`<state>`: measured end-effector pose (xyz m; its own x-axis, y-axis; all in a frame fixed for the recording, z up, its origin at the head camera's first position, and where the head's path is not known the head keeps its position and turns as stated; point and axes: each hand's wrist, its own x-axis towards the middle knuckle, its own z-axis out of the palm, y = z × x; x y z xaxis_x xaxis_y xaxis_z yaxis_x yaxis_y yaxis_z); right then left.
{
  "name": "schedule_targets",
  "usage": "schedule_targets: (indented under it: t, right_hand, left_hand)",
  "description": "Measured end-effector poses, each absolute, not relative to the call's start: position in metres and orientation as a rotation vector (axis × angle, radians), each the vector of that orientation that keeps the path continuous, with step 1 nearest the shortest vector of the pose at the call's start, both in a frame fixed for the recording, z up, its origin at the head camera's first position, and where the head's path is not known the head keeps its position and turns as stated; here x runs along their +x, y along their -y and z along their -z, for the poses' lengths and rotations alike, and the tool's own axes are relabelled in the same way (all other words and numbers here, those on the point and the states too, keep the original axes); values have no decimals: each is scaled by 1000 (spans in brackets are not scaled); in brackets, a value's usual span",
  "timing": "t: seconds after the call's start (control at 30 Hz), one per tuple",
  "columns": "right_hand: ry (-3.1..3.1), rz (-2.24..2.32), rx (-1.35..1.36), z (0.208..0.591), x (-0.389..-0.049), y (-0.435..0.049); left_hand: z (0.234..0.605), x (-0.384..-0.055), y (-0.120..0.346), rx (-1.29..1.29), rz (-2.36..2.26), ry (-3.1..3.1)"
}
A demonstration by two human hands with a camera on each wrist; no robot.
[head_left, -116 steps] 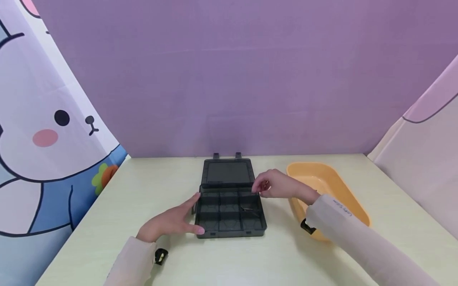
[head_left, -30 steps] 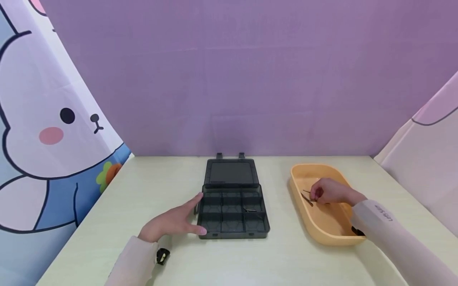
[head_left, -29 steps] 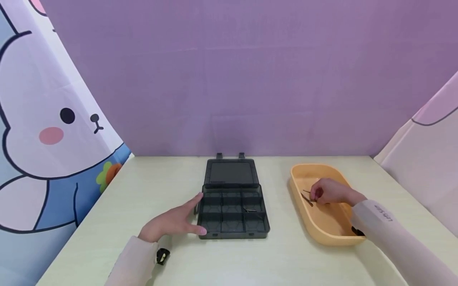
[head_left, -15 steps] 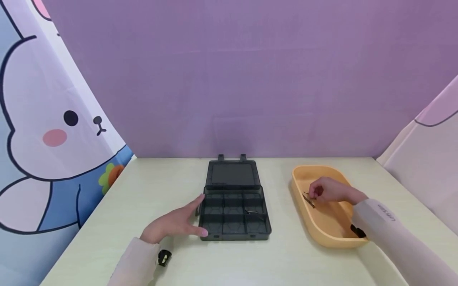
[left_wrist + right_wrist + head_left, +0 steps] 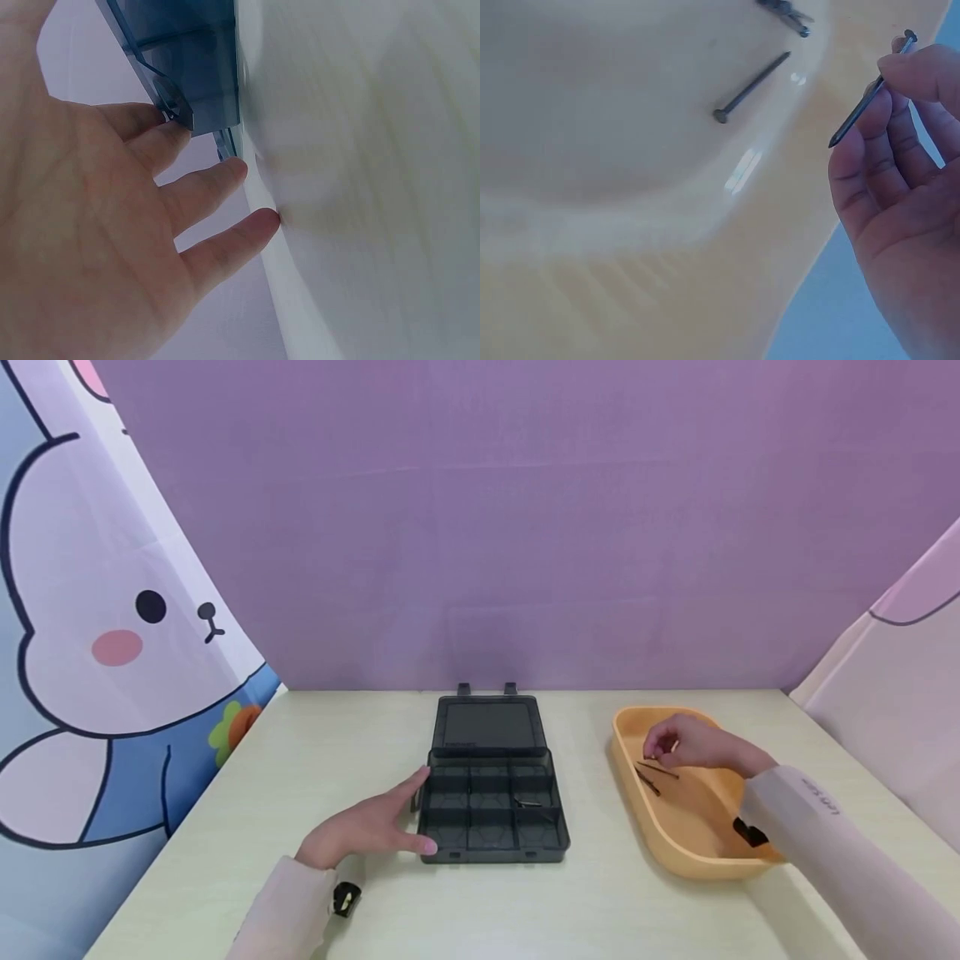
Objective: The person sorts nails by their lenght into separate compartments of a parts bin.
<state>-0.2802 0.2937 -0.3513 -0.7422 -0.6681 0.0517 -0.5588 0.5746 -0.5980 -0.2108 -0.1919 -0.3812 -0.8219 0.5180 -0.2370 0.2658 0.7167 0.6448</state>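
Note:
My right hand [image 5: 686, 742] is over the far part of the yellow tray [image 5: 663, 853], pinching a nail [image 5: 855, 115] between thumb and fingers. In the right wrist view its pointed end slants down and its head sticks up past the thumb. Below, another nail [image 5: 754, 85] lies on the tray floor, near some dark metal pieces [image 5: 784, 10] at the frame's top. My left hand [image 5: 360, 832] rests with spread fingers against the left side of the dark divided box [image 5: 491, 857], thumb at its front corner. A thin metal piece [image 5: 528, 803] lies in its right-hand part.
The box lid [image 5: 487, 724] lies folded back, with two latches [image 5: 510, 688] pointing at the purple backdrop [image 5: 480, 527]. A pale table [image 5: 585, 910] carries box and tray, the tray standing to the right. A cartoon-printed cloth [image 5: 97, 610] hangs at the left.
My right hand went from the box's right edge to the tray, then rose slightly off the tray floor with a nail, uncovering another one. The left hand stays at the box.

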Motion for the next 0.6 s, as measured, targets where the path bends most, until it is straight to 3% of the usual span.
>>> schedule_targets:
  t: [0.6]
  right_hand:
    - [-2614, 979, -1157, 334, -282, -271]
  left_hand:
    - [380, -210, 192, 635, -831, -2529]
